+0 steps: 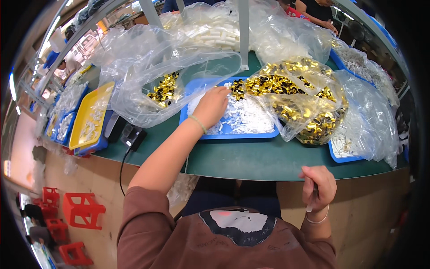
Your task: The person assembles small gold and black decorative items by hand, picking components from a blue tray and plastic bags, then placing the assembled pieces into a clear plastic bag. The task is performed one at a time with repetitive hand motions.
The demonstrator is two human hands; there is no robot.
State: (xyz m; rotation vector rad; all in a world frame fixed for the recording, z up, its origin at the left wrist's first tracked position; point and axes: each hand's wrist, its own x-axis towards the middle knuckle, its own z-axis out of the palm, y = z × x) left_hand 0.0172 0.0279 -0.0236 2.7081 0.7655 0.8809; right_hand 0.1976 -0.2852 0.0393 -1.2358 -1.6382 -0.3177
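1. Setting: a small-parts assembly or packing workshop.
2. Evidence: a green workbench (268,157) carries blue trays (233,132) of white plastic pieces, clear bags of gold caps (291,89), and a yellow tray (89,116).
3. Red stools (80,210) stand on the floor; neighbouring stations, apparently similar, appear blurred.

The person wears a brown top with short sleeves (143,215) and a black and white picture (237,226) on the front. A thin pale green bracelet (197,123) goes around the left wrist. A thin light bracelet (316,220) goes around the right wrist, and both forearms are bare.
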